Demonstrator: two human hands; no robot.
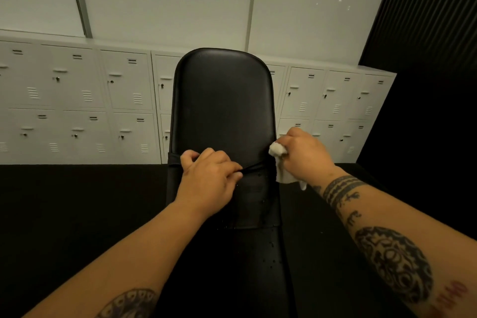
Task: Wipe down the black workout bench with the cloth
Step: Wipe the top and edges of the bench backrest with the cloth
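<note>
Cloth [281, 165] is clenched in the right hand [305, 155] beside the bench [224, 100] edge. Left hand [209, 180] grips the bench's seam, fingers curled.

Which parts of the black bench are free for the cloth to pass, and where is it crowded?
Free: the back pad above both hands, and the seat pad below them. Crowded: the seam, where the left hand grips and the right hand holds the cloth.

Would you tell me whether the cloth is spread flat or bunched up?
Bunched up: the right hand grips the white cloth in a wad, one end hanging loose below.
</note>
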